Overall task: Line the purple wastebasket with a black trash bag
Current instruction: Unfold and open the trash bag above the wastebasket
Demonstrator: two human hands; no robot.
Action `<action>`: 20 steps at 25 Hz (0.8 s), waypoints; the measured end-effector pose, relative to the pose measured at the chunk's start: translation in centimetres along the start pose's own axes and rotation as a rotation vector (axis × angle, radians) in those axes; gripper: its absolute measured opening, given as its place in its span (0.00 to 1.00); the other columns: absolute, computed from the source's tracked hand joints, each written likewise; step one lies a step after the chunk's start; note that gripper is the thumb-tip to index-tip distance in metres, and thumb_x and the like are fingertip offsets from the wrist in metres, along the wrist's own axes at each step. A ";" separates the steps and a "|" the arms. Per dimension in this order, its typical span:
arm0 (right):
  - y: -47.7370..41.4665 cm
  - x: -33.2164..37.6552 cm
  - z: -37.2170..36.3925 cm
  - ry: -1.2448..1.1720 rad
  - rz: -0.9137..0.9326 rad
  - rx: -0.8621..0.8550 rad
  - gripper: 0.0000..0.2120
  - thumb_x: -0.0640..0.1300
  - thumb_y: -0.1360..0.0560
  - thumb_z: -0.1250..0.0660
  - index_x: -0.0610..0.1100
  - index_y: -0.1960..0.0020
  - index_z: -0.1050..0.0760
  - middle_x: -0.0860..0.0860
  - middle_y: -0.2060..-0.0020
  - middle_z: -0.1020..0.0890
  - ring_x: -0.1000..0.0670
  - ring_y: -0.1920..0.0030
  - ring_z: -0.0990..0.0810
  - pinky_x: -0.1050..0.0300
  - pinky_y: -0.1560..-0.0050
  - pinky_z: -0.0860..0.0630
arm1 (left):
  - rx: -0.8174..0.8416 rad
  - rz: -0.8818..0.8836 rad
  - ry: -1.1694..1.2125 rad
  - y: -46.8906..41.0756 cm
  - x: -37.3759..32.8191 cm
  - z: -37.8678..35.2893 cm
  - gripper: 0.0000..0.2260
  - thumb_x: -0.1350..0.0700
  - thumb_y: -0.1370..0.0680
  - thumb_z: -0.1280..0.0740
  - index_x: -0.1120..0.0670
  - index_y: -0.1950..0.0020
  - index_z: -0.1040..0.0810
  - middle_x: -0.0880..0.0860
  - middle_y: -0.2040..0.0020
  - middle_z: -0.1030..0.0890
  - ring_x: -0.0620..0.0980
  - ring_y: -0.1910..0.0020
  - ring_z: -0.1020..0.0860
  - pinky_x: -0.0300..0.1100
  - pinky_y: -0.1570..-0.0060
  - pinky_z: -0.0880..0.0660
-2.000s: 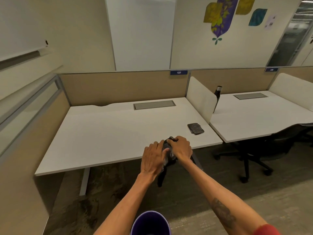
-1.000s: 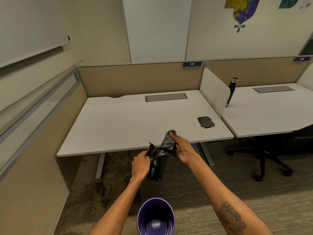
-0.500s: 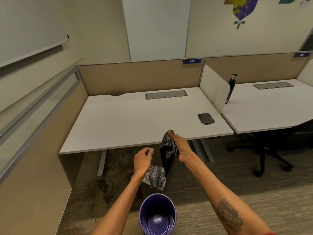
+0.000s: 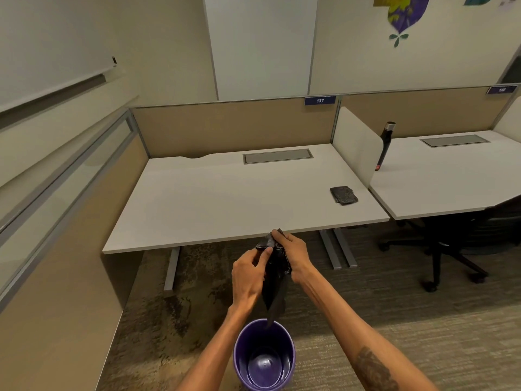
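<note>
1. Trash bag [image 4: 275, 273]: a black, still-bunched strip of film hanging in front of the near edge of the table [image 4: 225, 198]. Half a second ago its lower part flared out pale to the left; now it hangs as one narrow dark tail whose tip reaches the rim of the wastebasket at 12 o'clock.
2. Right hand [image 4: 294, 253]: closed around the top of the bag at its 1 o'clock side, fingers pinching the upper folds.
3. Left hand [image 4: 249, 273]: half a second ago it was apart from the bag with fingers loose; it has now come back to the top, thumb and fingers curled and pinching the film at the 9 o'clock side, beside the right hand.
4. Wastebasket [image 4: 265, 359]: purple, upright on the carpet directly below the hands, its inside bare and unlined.
5. Reading: with both hands at the top edge, the step in hand appears to be finding and parting the bag's mouth. Whether the mouth is open yet cannot be told.
6. Remaining, by judgement: spread the mouth, lower the bag inside, fold the edge over the rim.
7. A second folded dark bag [image 4: 344, 195] lies on the table at 2 o'clock, untouched.
</note>
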State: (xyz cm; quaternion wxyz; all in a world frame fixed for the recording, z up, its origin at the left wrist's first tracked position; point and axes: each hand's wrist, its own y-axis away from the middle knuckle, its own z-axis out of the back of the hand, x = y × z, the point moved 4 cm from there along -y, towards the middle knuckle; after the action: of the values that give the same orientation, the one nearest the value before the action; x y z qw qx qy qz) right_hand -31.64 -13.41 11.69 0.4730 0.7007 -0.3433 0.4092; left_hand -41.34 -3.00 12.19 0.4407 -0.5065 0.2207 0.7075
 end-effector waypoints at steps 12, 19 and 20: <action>1.6 -0.9 -0.8 0.174 -0.056 0.198 0.27 0.67 0.22 0.41 0.45 0.49 0.16 0.46 0.53 0.12 0.49 0.53 0.13 0.52 0.52 0.20 | -0.109 0.651 0.811 -2.4 1.8 -0.2 0.05 0.56 0.19 0.33 0.57 0.49 0.20 0.57 0.49 0.16 0.52 0.51 0.17 0.44 0.58 0.21; 0.9 -1.4 0.0 0.292 0.046 0.316 0.15 0.58 0.30 0.25 0.46 0.53 0.16 0.44 0.54 0.14 0.47 0.56 0.15 0.50 0.51 0.19 | -0.194 0.736 0.903 -3.9 3.0 0.8 0.10 0.51 0.21 0.30 0.58 0.47 0.20 0.59 0.49 0.16 0.58 0.50 0.18 0.52 0.50 0.20; 0.8 -1.7 0.1 0.288 0.052 0.296 0.15 0.58 0.30 0.25 0.46 0.53 0.16 0.44 0.53 0.14 0.46 0.55 0.15 0.49 0.49 0.19 | -0.197 0.723 0.837 -3.9 3.4 0.9 0.12 0.50 0.21 0.30 0.58 0.46 0.19 0.59 0.48 0.16 0.59 0.48 0.18 0.55 0.45 0.21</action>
State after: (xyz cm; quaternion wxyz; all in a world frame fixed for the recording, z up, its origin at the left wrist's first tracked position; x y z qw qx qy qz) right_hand -33.07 -13.60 10.49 0.3982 0.6877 -0.2262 0.5634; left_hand -38.84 1.07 9.98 -0.0046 -0.6748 0.4690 0.5697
